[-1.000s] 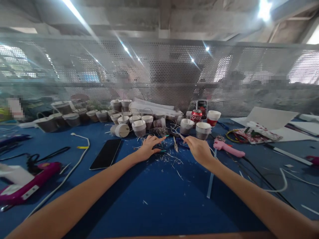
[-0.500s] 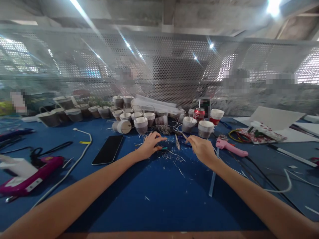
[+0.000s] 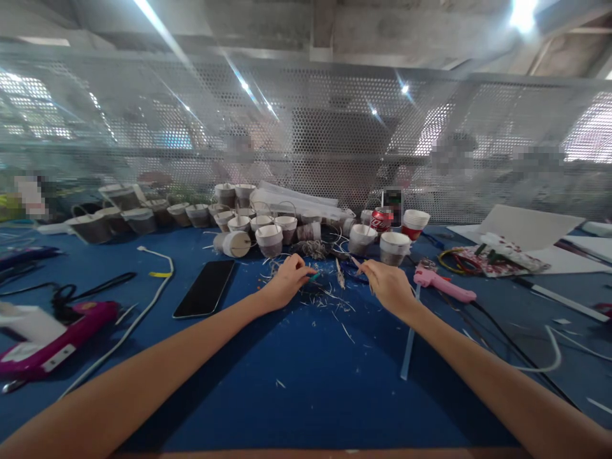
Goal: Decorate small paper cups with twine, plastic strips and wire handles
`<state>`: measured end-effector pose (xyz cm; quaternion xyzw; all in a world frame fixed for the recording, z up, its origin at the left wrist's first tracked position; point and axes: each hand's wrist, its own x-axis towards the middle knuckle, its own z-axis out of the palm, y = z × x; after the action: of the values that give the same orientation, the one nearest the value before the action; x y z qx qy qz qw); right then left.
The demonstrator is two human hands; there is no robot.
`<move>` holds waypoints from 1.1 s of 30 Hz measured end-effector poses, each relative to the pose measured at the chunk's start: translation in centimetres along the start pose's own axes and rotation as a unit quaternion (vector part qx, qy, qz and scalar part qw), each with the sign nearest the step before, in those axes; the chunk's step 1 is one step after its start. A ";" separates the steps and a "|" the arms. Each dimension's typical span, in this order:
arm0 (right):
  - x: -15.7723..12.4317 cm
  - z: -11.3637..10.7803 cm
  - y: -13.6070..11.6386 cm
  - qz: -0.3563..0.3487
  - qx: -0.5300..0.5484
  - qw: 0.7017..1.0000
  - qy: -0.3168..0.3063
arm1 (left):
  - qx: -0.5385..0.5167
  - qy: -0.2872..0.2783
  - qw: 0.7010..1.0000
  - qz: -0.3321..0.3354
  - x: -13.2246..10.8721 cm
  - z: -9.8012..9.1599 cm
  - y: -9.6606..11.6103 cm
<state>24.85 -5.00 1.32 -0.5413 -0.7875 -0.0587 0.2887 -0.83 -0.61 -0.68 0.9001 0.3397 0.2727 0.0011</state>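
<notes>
My left hand (image 3: 287, 280) is over the scraps, with its fingertips closed on a small teal piece (image 3: 314, 276). What that piece is, I cannot make out. My right hand (image 3: 388, 285) lies opposite, fingers curled together; a slim pinkish tip shows at its front, and I cannot tell whether it is a finger or a held thing. Between the hands lie a pale slim pointed piece (image 3: 340, 274) and many thin white scraps (image 3: 325, 296). A tangle of greyish string (image 3: 310, 248) sits just beyond them.
Several twine-wrapped paper cups (image 3: 270, 242) stand or lie along the back. A black phone (image 3: 205, 289) is at left, near a white cable (image 3: 157, 299) and a magenta device (image 3: 86, 328). At right are a pink glue gun (image 3: 444, 285), clear glue stick (image 3: 408, 344) and red can (image 3: 381, 220).
My left fingers have closed around the teal piece, which has risen slightly; before, they were spread above it. My right hand has barely moved. The view has shifted slightly.
</notes>
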 end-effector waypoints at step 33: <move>-0.2 -0.8 -1.3 0.047 0.073 0.994 0.069 | -0.563 -0.006 0.782 -0.266 0.6 -1.8 5.3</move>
<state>24.07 -6.01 2.11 -0.5498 -0.7417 -0.0243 0.3834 1.91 -4.62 2.16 0.6147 0.3514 0.3989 0.5827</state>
